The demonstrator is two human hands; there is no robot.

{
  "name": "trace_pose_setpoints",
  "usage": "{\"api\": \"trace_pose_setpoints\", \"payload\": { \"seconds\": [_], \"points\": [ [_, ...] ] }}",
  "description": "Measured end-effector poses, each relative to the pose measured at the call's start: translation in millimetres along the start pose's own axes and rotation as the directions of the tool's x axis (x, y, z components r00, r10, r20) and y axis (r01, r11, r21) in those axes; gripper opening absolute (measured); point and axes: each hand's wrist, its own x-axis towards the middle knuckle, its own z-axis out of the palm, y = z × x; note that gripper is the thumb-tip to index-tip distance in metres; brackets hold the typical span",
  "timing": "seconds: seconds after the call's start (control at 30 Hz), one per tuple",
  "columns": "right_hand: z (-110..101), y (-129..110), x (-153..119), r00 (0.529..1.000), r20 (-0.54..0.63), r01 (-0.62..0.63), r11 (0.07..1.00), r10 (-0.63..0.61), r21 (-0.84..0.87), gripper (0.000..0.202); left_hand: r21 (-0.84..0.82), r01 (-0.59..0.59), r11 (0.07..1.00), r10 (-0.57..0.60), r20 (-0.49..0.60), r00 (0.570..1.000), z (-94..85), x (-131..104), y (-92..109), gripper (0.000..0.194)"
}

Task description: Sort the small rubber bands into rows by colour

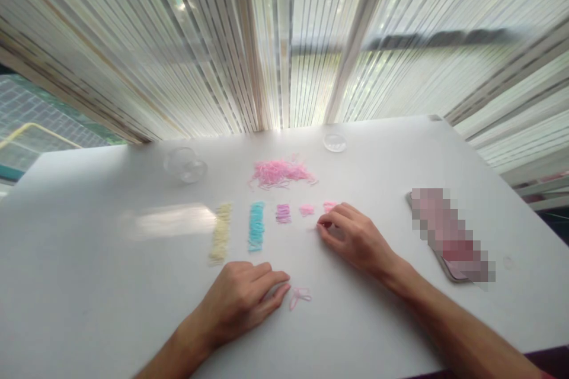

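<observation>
White counter (111, 296) pushed up to a window hung with a pale striped string curtain (213, 41); daylight comes through, laying a bright glare on the counter at left.

Left hand (242, 302): palm down near the front, thumb and index tips a little apart. Just beside those tips, a loose cluster of thin pink bands (300, 295), some clearly looped.

Right hand (355, 237): farther forward, fingers curled, thumb and index tips close to each other. Cannot tell whether they meet or pinch a band. Just beyond its knuckles, a small bright-pink group (329, 206), partly hidden by the fingers.

Going left from there, groups set side by side with gaps between: small pale-pink cluster (306, 210); short purple stack (283, 213); longer turquoise column (256, 226); yellow column (221, 233), the longest, a bit ragged at its edges.

Behind the groups, a tangled pink heap (282, 173), strands straying at both sides. Beyond it to the right, a clear shallow dish (335, 142) near the back edge. Off to the left, a clear round container (179, 161) with a smaller clear piece (192, 172) overlapping it in view.

Well right of the right hand, a phone-shaped slab (447, 237) lies slantwise, mostly masked by pinkish pixel blocks. Past it, a faint small ring (507, 262).

Outside, far left: grey paving (44, 108), yellow rail (31, 125).
</observation>
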Motion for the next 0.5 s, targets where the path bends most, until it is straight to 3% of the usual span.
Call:
{"api": "trace_pose_setpoints", "payload": {
  "seconds": [0.2, 0.37, 0.5],
  "points": [
    [-14, 9, 2, 1.000, -0.027, -0.006, 1.000, 0.006, -0.008, 0.011, -0.003, 0.012, 1.000, -0.012, 0.009, 1.000, -0.1, 0, 0, 0.011],
    [-33, 24, 3, 0.987, -0.028, -0.158, 0.987, 0.157, -0.033, 0.009, -0.005, 0.010, 1.000, -0.010, 0.002, 1.000, -0.8, -1, -1, 0.011],
    [-36, 28, 4, 0.975, -0.005, -0.222, 0.975, 0.222, -0.016, 0.010, -0.005, 0.009, 1.000, -0.009, 0.003, 1.000, -1.0, -1, 0, 0.011]
  ]
}}
